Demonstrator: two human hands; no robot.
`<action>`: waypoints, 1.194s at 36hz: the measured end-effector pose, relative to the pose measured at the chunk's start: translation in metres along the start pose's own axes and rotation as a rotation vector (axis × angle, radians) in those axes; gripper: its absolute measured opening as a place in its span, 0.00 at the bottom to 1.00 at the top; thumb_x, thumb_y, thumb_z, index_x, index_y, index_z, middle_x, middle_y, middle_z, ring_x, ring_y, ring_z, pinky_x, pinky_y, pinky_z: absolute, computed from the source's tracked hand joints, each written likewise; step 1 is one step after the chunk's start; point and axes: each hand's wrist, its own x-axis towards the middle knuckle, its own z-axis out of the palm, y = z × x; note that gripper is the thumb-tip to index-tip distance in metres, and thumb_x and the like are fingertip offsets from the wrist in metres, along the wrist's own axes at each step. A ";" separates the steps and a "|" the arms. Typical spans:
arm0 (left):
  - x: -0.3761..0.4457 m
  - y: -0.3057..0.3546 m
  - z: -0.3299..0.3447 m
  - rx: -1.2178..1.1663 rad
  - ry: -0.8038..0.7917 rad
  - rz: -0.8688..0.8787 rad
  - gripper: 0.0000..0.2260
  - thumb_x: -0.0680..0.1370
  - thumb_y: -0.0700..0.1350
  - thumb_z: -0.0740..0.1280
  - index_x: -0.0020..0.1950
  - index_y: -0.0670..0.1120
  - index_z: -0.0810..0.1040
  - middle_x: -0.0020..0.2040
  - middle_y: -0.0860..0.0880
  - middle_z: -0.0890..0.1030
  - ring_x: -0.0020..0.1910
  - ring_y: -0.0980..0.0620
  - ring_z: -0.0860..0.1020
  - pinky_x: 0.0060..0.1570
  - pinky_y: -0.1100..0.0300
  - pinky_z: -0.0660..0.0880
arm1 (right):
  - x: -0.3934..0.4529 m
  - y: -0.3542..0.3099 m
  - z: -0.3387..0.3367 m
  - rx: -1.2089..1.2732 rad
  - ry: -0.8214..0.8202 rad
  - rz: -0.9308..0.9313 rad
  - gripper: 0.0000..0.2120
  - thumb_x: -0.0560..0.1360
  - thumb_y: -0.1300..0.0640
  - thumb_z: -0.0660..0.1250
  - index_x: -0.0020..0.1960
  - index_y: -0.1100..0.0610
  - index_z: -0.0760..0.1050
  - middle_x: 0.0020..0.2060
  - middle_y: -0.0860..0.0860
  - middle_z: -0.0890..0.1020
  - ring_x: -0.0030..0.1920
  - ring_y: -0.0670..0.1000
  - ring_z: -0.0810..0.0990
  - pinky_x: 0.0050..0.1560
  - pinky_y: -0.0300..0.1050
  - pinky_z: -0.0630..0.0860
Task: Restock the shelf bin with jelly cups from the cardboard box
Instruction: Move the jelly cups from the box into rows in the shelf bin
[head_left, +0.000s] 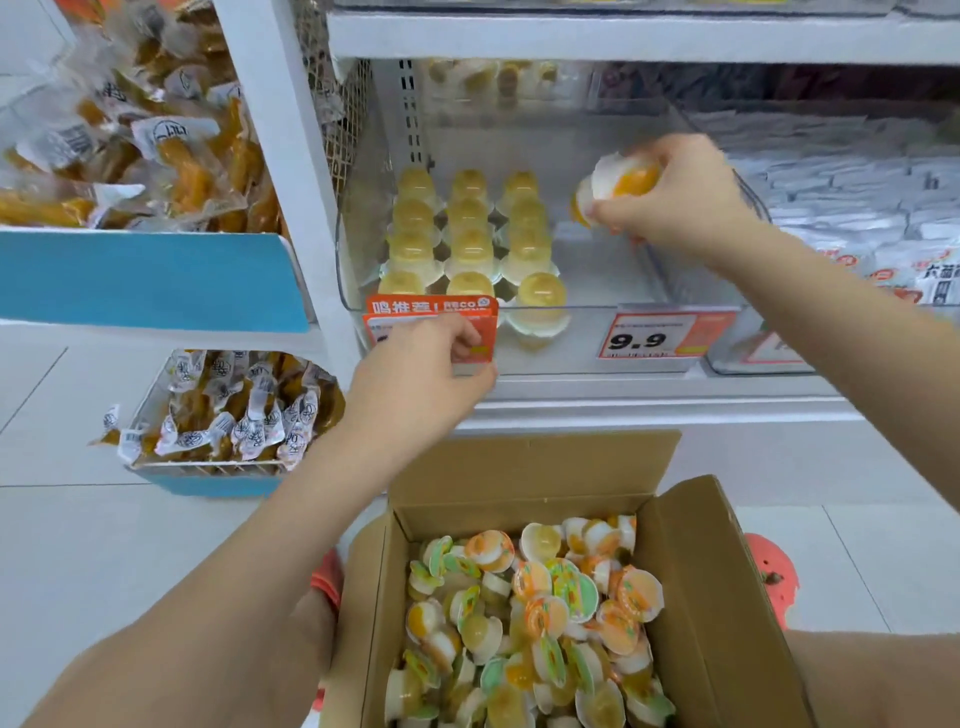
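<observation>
Head view, looking down and forward. The right hand (680, 195) is raised inside the clear plastic shelf bin (613, 312), its fingers curled around a couple of orange-filled jelly cups with white foil lids (618, 184). It hovers over the bin's bare right half; to its left, yellow jelly cups (470, 228) stand dome-up in three neat rows running front to back. The next placement likely falls in that open right side, directly below the right hand. The left hand (426, 371) sits lower, fingers pinching the orange shelf tag (431, 322) at the bin's front edge. Beneath both arms, an open brown cardboard box (717, 597) holds a loose heap of assorted jelly cups (545, 613). White shelving and pale floor tiles surround.
</observation>
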 end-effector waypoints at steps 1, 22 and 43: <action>-0.001 0.000 0.001 0.060 0.009 0.025 0.12 0.74 0.53 0.68 0.55 0.52 0.77 0.47 0.57 0.79 0.50 0.56 0.77 0.49 0.55 0.76 | 0.018 0.002 0.004 -0.020 -0.034 0.039 0.11 0.64 0.50 0.75 0.37 0.55 0.76 0.28 0.48 0.76 0.21 0.39 0.74 0.21 0.30 0.69; 0.003 -0.004 0.000 0.132 0.086 0.124 0.14 0.72 0.56 0.67 0.53 0.50 0.79 0.49 0.56 0.82 0.50 0.54 0.79 0.52 0.50 0.75 | 0.116 0.074 0.073 -0.152 -0.070 0.039 0.33 0.65 0.53 0.78 0.63 0.61 0.67 0.59 0.59 0.76 0.59 0.57 0.75 0.55 0.47 0.72; 0.003 -0.004 0.002 0.128 0.088 0.120 0.13 0.73 0.54 0.70 0.54 0.49 0.79 0.50 0.54 0.82 0.51 0.54 0.79 0.54 0.49 0.75 | 0.114 0.073 0.078 -0.098 -0.092 0.003 0.31 0.67 0.59 0.75 0.66 0.58 0.66 0.57 0.57 0.77 0.58 0.54 0.76 0.55 0.48 0.76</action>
